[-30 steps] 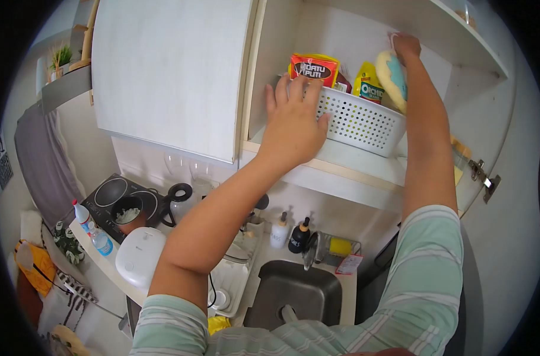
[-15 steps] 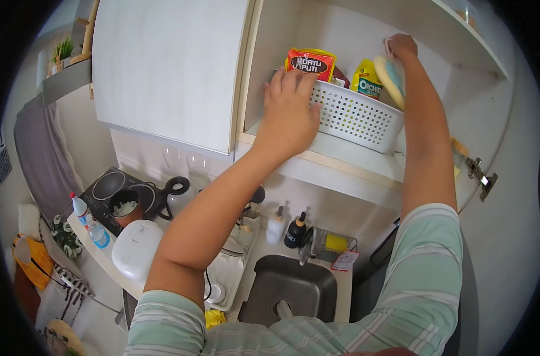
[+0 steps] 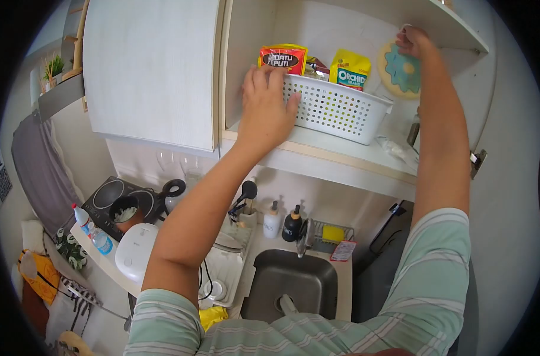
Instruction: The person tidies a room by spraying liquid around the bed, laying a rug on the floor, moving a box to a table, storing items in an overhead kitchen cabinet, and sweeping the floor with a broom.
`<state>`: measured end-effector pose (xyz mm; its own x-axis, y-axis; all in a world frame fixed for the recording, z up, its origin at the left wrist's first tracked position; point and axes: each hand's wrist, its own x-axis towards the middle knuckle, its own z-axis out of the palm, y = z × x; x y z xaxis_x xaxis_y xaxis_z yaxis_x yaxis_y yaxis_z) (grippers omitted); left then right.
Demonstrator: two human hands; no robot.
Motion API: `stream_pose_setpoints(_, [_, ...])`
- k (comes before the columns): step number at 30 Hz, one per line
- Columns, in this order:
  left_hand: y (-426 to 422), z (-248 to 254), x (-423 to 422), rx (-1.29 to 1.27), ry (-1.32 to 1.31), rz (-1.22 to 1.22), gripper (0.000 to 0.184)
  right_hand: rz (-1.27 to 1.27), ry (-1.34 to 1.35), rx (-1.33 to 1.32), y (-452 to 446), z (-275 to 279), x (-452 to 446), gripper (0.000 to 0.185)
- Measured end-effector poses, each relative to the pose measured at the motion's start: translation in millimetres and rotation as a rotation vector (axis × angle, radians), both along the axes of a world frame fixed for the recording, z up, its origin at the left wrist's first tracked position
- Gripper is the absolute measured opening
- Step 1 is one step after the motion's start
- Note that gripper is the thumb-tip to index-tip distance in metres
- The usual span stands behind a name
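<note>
A white perforated basket (image 3: pixel 341 113) stands on the shelf of the open upper cabinet. My left hand (image 3: pixel 267 107) is on the basket's left end, fingers over its rim beside a red and yellow packet (image 3: pixel 283 60). A yellow and green Orchid packet (image 3: pixel 349 70) stands upright inside. My right hand (image 3: pixel 413 43) pinches the loop of a round cream item with a light-blue patterned face (image 3: pixel 401 70), which hangs just right of the basket. Part of this item is behind my right forearm.
Below are a sink (image 3: pixel 290 282), two pump bottles (image 3: pixel 292 225), a dish rack (image 3: pixel 231 255), a white appliance (image 3: pixel 136 252) and a cooktop (image 3: pixel 110 193) with a pot. A clear plastic bag (image 3: pixel 395 148) lies right of the basket. A closed cabinet door (image 3: pixel 151 71) is at left.
The round item has come out of the basket, moving right with my right hand, and now shows its patterned face. My left hand stays on the basket's left end. The view has shifted slightly.
</note>
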<state>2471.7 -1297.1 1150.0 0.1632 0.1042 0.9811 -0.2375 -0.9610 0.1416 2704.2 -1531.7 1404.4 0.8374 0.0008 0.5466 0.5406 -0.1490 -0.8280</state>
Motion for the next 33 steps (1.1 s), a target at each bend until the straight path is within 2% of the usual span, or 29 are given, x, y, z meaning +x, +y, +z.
stream_pose_setpoints(4, [1, 0, -1, 0.002, 0.035, 0.005, 0.048, 0.083, -0.026, -0.120, 32, -4, 2, 0.017])
stream_pose_setpoints(10, [2, 0, -4, -0.023, 0.081, -0.018, 0.048, 0.142, -0.190, -0.148, 81, 0, 17, 0.021])
stream_pose_setpoints(16, [6, -2, -1, 0.016, 0.044, -0.025, 0.047, 0.060, -0.205, -0.013, 86, -8, 22, 0.022])
stream_pose_setpoints(19, [8, -4, 2, 0.022, 0.036, -0.043, 0.046, -0.138, -0.258, -0.258, 82, -11, 20, 0.027])
stream_pose_setpoints(22, [7, -2, 0, 0.015, 0.048, -0.028, 0.045, -0.592, -0.571, -0.825, 80, -2, 29, 0.031])
stream_pose_setpoints(25, [6, -2, -3, 0.025, 0.053, -0.004, 0.045, -0.648, -0.707, -0.658, 82, -9, 42, 0.032])
stream_pose_setpoints(28, [5, -2, -4, 0.043, 0.046, 0.016, 0.045, -0.605, -0.723, -0.613, 85, -10, 40, 0.027])
stream_pose_setpoints(31, [5, -2, -4, 0.034, 0.048, 0.008, 0.044, -0.579, -0.916, -0.633, 89, -16, 36, 0.025])
stream_pose_setpoints(33, [4, -2, -5, 0.029, 0.051, 0.009, 0.043, -0.552, -0.830, -0.736, 89, -15, 28, 0.023])
